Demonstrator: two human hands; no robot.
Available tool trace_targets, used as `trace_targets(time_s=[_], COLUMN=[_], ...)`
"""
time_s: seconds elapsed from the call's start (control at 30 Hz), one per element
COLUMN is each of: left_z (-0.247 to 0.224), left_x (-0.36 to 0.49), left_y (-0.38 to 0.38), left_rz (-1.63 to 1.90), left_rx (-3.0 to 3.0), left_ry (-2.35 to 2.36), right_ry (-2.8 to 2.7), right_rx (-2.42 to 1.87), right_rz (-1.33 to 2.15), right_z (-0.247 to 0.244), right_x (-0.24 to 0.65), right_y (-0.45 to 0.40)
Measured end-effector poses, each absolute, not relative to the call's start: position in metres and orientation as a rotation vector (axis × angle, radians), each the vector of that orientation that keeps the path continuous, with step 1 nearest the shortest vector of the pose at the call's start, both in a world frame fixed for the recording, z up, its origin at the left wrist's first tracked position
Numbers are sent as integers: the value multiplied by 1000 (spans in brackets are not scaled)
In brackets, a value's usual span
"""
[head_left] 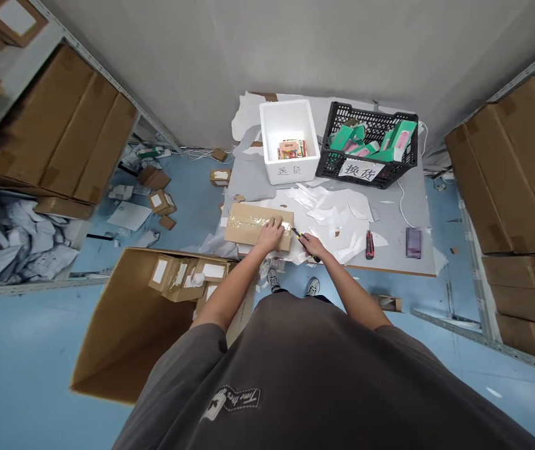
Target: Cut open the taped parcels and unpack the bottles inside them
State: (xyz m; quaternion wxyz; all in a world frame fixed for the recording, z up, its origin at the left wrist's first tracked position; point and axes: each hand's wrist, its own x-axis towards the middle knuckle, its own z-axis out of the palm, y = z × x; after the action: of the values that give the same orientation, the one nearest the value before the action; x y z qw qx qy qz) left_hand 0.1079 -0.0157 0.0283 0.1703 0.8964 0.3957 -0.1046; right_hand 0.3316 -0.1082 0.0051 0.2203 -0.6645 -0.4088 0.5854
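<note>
A taped cardboard box [249,224] lies flat at the front left of the grey table. My left hand [271,234] rests on the right part of its top, over the shiny clear tape, fingers stretched out. Just right of the box, my right hand [313,246] is wrapped around a yellow and black utility knife [303,237]. The knife's tip points up and left, close to the box's right end; whether it touches the cardboard I cannot tell. White paper scraps [333,209] spread over the table beyond the knife.
A white foam box [290,169] with small packets and a black crate [373,172] of green boxes stand at the back. A red and black tool [369,245] and a purple item [414,242] lie right. A large open carton [122,325] holding parcels stands at my left.
</note>
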Motion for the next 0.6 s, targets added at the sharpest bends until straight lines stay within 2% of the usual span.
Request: trace_targets(time_s=[0.2,0.6], left_z=[24,26], left_x=[105,109], left_y=[-15,-12], left_rz=[-404,-430], left_rx=[2484,2423], left_ry=[1133,1134], right_ry=[-1262,-1116], right_rx=[-1781,-1723], right_rz=[1679,1980], right_z=[4,8], right_x=[339,349], right_y=[-85,-80])
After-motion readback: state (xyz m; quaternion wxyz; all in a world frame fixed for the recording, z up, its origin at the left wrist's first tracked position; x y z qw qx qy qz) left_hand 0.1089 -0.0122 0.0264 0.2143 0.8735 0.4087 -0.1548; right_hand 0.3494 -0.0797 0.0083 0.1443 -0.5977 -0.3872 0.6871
